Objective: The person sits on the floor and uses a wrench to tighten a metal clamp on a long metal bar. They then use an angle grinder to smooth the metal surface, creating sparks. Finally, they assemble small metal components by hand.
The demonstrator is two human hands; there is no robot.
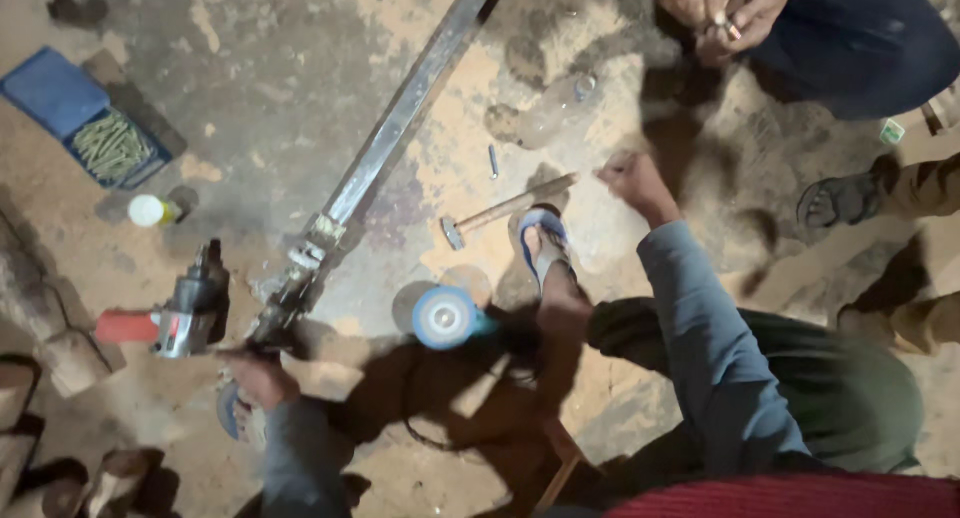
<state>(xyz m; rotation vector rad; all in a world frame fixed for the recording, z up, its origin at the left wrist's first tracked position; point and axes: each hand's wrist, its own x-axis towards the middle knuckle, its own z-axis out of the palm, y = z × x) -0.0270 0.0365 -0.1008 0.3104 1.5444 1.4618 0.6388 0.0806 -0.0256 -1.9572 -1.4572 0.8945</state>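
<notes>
My left hand (258, 376), in a grey-blue sleeve, grips the near end of a long metal bar (400, 113) that lies on the dirt floor and runs up to the top middle. My right hand (630, 176) is blurred, with its fingers curled and nothing in them, just right of the wooden handle of a hammer (500, 213) on the ground. My foot in a blue sandal (545, 246) rests below the hammer. A grinder with a blue disc (445, 318) sits beside that foot.
A grey power tool with a red handle (185, 313) lies left of the bar's end. A blue box of nails (110, 143) and a white-capped bottle (150, 210) are at the left. Another person's hands (725, 13) hold something small at the top right; a sandalled foot (840, 200) is at the right.
</notes>
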